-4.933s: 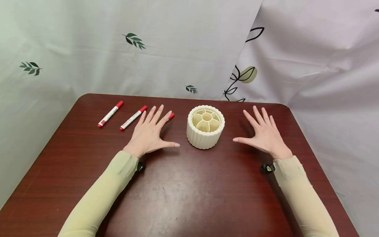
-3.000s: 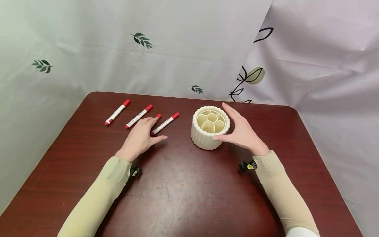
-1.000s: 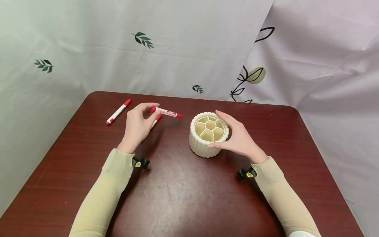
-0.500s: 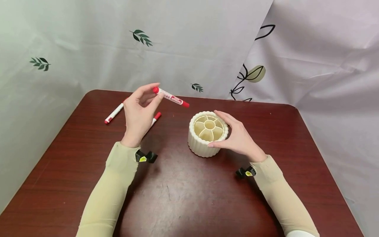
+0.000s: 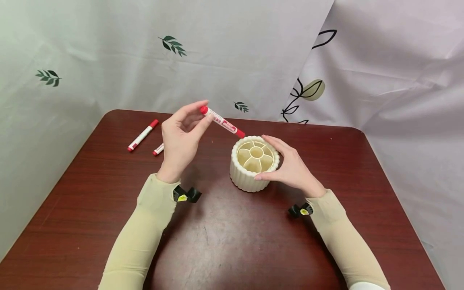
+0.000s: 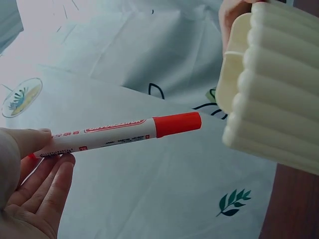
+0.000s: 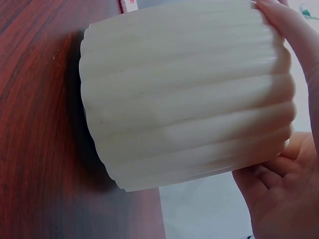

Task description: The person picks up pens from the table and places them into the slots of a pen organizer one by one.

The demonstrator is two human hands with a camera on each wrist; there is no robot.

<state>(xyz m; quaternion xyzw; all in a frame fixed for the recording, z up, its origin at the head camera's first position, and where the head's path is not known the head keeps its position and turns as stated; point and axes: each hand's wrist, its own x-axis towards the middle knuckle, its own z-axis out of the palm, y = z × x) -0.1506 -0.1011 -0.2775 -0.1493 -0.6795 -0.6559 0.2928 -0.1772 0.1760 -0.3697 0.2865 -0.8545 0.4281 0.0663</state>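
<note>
Red-and-white marker (image 5: 225, 124): in the air, up and left of the ribbed cream holder (image 5: 244, 180). It slopes down toward the holder, red cap at the low end. Head view puts the cap right by the holder's back-left rim; left wrist view shows a gap between them, so not touching. My left hand (image 5: 179, 139), left of the holder, pinches the marker's back end between thumb and fingers, narrow grip. My right hand (image 5: 294, 171) grips the holder from its right side, spread wide: thumb on the near rim, fingers round the far side. Holder mouth faces up, round centre cell with petal-shaped cells about it. Can't tell if the base sits flat; right wrist view has dark shadow along it. Left of the holder, on the dark red-brown table (image 5: 232, 245), two more: far marker (image 5: 142, 136) in full view, nearer marker (image 5: 158, 149) mostly hidden behind my left hand. Pale printed cloth (image 5: 217, 76) hangs behind the holder
</note>
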